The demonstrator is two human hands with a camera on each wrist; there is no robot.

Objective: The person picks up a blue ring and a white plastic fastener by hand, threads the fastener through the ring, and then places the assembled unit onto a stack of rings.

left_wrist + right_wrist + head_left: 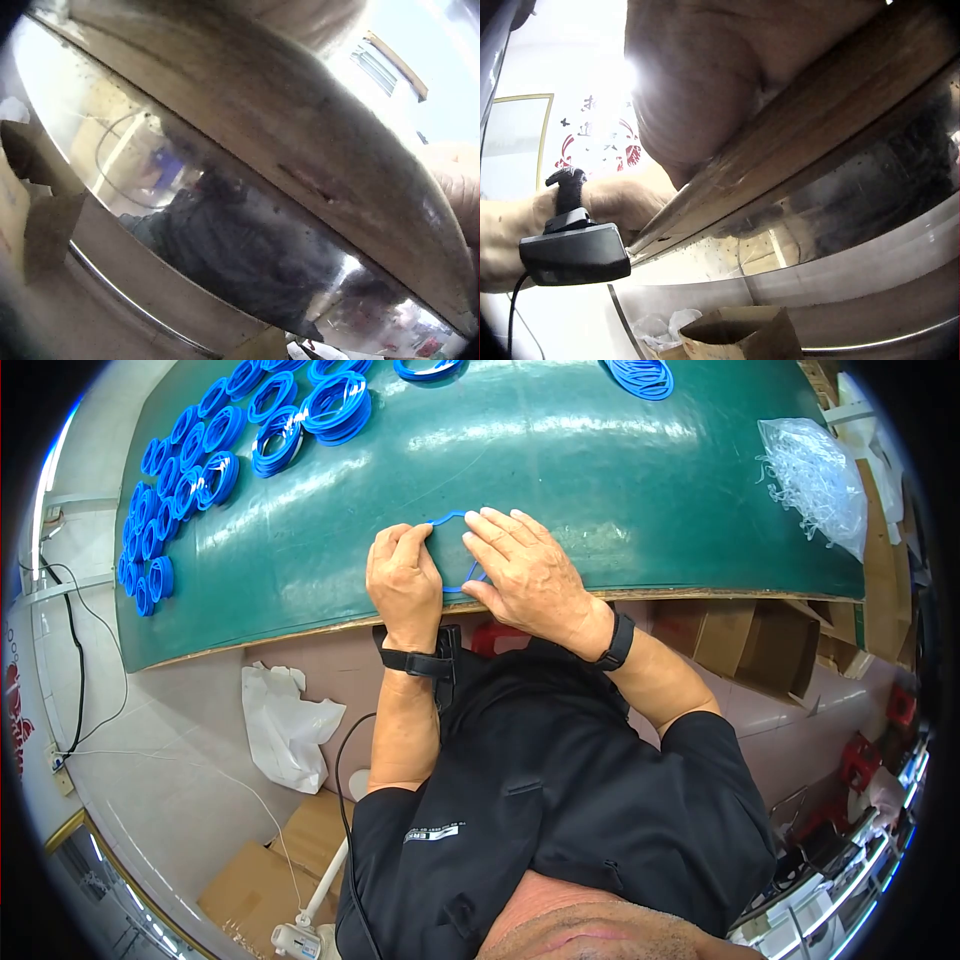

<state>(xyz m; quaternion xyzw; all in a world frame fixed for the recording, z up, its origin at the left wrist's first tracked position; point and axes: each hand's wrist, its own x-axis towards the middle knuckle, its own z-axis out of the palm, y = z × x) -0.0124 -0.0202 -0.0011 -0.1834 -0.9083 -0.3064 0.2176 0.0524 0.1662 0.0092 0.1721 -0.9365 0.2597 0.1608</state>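
In the head view, a thin blue cord [447, 517] lies at the front of the green table [560, 480], between the two hands and partly hidden under them. My left hand [404, 580] has curled fingers and pinches the cord's left side at its fingertips. My right hand [527, 572] lies palm down over the right side of the cord, fingers extended and thumb apart. The right wrist view shows the underside of the right hand [697, 82] at the wooden table edge [780, 142]; neither wrist view shows the cord.
Several coiled blue bundles [220, 430] cover the table's left part, with another coil [640, 377] at the far side. A clear plastic bag [815, 480] sits at the right. Below the table edge stand cardboard boxes [760, 645], and a white plastic sheet [287, 725] lies on the left.
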